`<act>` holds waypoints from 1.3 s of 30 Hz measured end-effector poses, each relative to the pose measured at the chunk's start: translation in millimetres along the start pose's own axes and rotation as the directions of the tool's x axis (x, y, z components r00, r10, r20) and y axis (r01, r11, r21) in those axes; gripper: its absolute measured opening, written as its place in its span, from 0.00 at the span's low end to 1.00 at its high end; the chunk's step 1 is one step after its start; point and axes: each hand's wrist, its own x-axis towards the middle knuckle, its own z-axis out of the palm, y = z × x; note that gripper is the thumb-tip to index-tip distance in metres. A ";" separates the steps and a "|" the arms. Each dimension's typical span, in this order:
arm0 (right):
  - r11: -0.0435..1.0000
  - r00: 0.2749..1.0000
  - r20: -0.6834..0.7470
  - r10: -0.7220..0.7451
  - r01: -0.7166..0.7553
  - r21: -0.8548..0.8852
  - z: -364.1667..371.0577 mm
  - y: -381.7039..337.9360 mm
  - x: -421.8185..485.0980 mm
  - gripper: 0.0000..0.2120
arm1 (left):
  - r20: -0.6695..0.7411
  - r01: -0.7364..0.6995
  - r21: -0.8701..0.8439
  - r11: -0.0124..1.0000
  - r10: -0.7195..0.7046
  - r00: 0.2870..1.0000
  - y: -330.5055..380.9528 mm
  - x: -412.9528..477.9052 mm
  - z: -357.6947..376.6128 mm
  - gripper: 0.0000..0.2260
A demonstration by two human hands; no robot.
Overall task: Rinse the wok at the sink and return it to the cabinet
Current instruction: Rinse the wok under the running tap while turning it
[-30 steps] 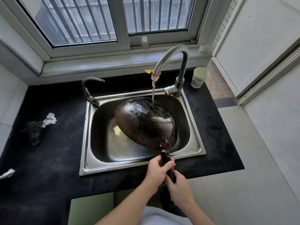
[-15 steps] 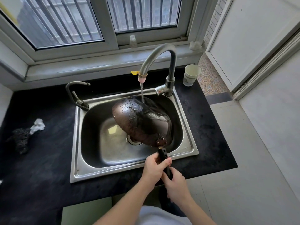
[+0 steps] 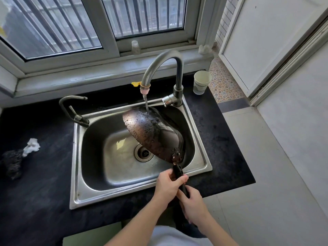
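The dark wok [image 3: 152, 134] hangs tilted over the steel sink [image 3: 78, 174], its wet, browned underside turned up and to the left. Water runs from the tall tap [image 3: 159, 66] onto the wok's far rim. My left hand [image 3: 167, 187] grips the black handle [image 3: 178, 172] close to the pan. My right hand [image 3: 193, 205] holds the same handle lower down, near the counter's front edge. The wok's inside faces away and is hidden.
A small second tap [image 3: 71, 107] stands at the sink's back left. A paper cup [image 3: 202, 82] sits on the black counter [image 3: 35, 183] at the back right. A steel scourer [image 3: 12, 164] and white crumpled tissue [image 3: 32, 147] lie at the left. Tiled floor runs along the right.
The wok has rolled further onto its side, toward the right of the sink, uncovering the drain. Both hands keep their hold on the handle. The camera has shifted right.
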 end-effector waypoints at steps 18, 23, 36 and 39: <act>0.988 0.998 0.058 0.037 -0.045 0.149 -22.2 5.1 9.1 0.14 | 0.240 0.233 -0.296 0.926 -0.164 0.957 12.0 6.3 11.9 0.08; 0.986 0.995 0.097 0.039 -0.054 0.158 -19.5 2.0 11.4 0.14 | 0.222 0.219 -0.287 0.933 -0.157 0.962 11.0 7.5 7.2 0.08; 0.999 0.993 0.113 -0.036 0.035 0.017 -19.8 -8.5 11.1 0.14 | 0.214 0.148 -0.355 0.923 -0.074 0.974 18.2 -1.6 -9.3 0.05; 0.999 0.992 0.124 -0.030 0.028 0.016 -14.5 -9.1 7.9 0.13 | 0.193 0.120 -0.347 0.930 -0.054 0.980 18.4 -6.1 -15.0 0.06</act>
